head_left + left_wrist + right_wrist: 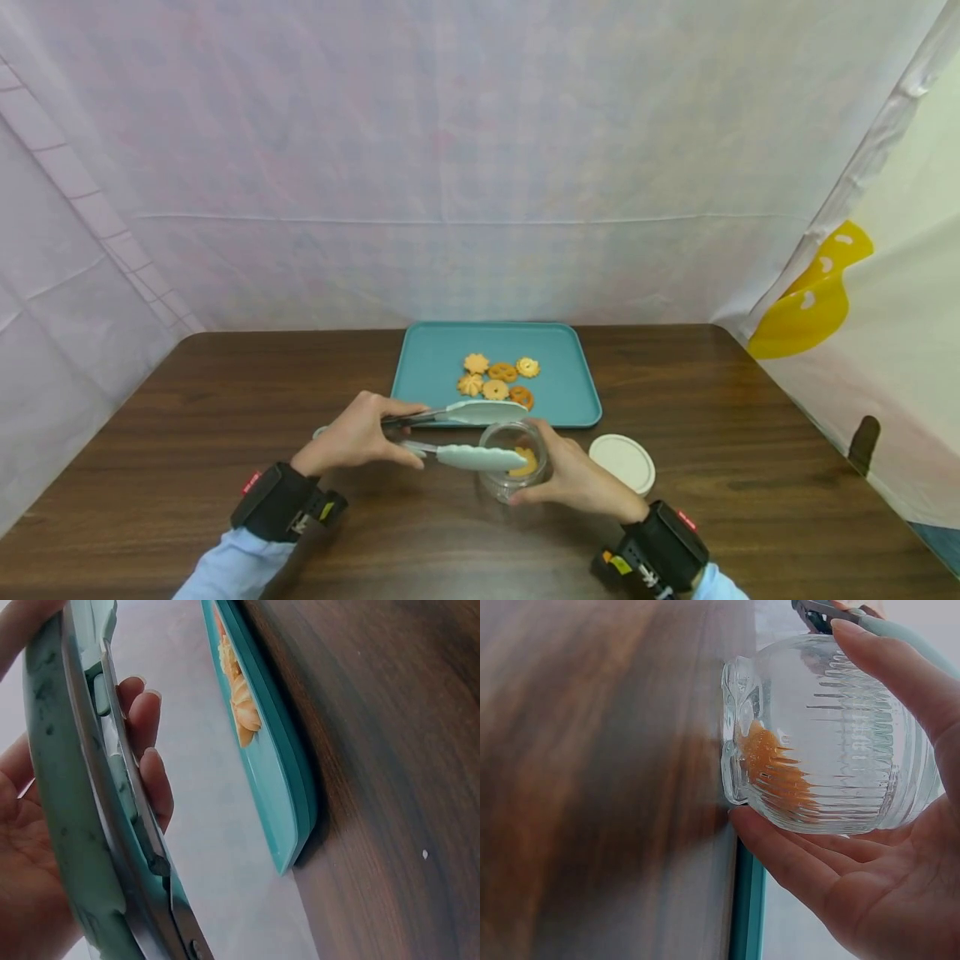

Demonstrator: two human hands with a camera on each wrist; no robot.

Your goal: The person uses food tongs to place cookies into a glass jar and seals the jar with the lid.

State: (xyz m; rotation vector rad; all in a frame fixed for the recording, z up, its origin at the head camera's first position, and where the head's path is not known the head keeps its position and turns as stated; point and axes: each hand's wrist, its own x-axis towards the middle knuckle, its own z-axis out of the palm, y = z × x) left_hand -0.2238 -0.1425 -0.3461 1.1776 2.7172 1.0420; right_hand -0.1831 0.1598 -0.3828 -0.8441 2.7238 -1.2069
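Observation:
My left hand [362, 435] grips light green tongs [480, 457] with metal arms, thumb on one arm and fingers on the other. The tongs' two ends are spread apart with nothing between them, the nearer one crossing over the mouth of a clear glass jar [497, 487]. Curved round the jar's side is my right hand [573, 477]. A cookie [776, 769] lies low inside the ribbed jar in the right wrist view. Behind the tongs, several cookies and pretzel-shaped biscuits [502, 372] sit on a blue-green tray [431, 358].
A round white lid [622, 463] lies on the brown wooden table [262, 400], to the right of the jar. White cloth [450, 167] hangs behind the table, and a yellow shape [806, 308] shows on the right-hand cloth.

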